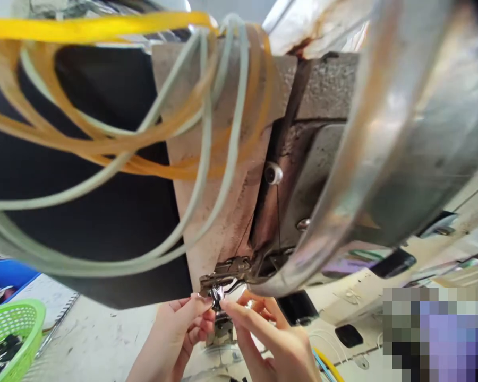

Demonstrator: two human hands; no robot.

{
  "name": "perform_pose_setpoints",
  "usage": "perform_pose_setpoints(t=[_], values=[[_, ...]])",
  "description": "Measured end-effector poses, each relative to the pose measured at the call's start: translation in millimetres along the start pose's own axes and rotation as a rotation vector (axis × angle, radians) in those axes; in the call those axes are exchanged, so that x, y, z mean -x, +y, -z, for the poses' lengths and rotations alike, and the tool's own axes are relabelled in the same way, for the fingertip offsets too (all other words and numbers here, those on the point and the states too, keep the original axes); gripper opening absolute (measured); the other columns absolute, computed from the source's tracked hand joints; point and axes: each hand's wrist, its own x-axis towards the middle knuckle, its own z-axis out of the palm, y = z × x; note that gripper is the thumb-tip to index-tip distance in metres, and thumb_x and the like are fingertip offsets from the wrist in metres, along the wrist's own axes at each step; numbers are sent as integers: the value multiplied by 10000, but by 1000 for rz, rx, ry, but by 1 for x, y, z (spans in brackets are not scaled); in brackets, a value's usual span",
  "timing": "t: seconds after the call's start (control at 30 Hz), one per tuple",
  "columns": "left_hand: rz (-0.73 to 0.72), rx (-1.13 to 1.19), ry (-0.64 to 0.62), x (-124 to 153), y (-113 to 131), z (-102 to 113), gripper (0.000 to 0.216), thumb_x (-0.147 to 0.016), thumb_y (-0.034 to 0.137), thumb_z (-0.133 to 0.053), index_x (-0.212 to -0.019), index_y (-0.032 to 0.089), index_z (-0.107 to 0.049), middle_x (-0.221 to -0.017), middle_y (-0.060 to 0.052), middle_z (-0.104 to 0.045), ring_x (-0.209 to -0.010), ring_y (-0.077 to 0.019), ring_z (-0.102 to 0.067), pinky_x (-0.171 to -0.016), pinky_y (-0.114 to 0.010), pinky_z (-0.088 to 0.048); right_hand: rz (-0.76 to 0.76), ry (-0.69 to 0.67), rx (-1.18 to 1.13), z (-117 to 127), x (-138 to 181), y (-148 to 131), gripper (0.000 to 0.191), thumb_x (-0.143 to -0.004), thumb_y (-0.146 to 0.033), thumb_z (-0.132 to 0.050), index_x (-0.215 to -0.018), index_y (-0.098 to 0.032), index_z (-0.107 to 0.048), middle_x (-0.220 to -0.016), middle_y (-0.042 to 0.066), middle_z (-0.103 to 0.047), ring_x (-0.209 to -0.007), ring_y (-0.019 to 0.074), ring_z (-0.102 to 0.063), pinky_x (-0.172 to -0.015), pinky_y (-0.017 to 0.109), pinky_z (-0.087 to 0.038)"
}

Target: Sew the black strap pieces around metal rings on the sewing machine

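A sewing machine's needle area, with its metal presser mechanism [227, 273], sits at the lower middle of the head view. Just under it is a small shiny black piece [215, 298]; its exact kind is hard to make out. My left hand [183, 326] pinches the piece from the left between thumb and index finger. From the right, my right hand [269, 337] has its fingers bent together, with the index fingertip on the same piece. The other fingertips of my right hand are partly hidden behind the index finger. A thin dark thread [278, 217] runs down the machine head above both hands.
Looped pale tubes [207, 175] and orange tubes [143, 142] hang before the machine, with a thick clear tube [342, 185] at right. A green basket [34, 313] holding black pieces stands left beside a spiral notebook [48, 294]. A black object [349, 336] lies right.
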Motion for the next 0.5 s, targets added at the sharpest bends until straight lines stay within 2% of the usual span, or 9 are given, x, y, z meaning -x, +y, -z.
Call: perform_pose_setpoints(t=[0.1, 0.23, 0.33, 0.5], values=[[-18, 6, 23, 2, 1, -3, 224, -521, 189, -920, -561, 111, -714, -532, -19, -689, -469, -72, -583, -462, -128, -473, 30, -16, 33, 1, -1, 2, 406, -836, -56, -521, -1091, -274, -750, -893, 67, -685, -568, 113, -641, -356, 133, -433], [-29, 14, 13, 2, -1, -3, 230, -531, 211, -923, -543, 109, -717, -518, -22, -690, -476, -70, -590, -468, -122, -467, 82, -46, 95, 2, -3, 3, 401, -807, -64, -509, -1020, -288, -764, -813, 59, -688, -554, 155, -664, -454, 213, -552], [-51, 18, 24, -2, -6, 0, 202, -559, 212, -909, -575, 116, -733, -527, -16, -700, -479, -73, -604, -481, -129, -478, 124, -54, 210, 4, -4, 4, 379, -786, -60, -518, -971, -284, -762, -771, 49, -676, -515, 158, -648, -425, 231, -523], [-44, -5, 15, -9, -12, 5, 211, -571, 210, -898, -543, 118, -710, -490, -20, -688, -427, -80, -588, -439, -148, -450, 209, -62, 355, 4, -2, 6, 395, -766, -55, -529, -1004, -286, -743, -838, 55, -714, -556, 162, -649, -425, 246, -488]])
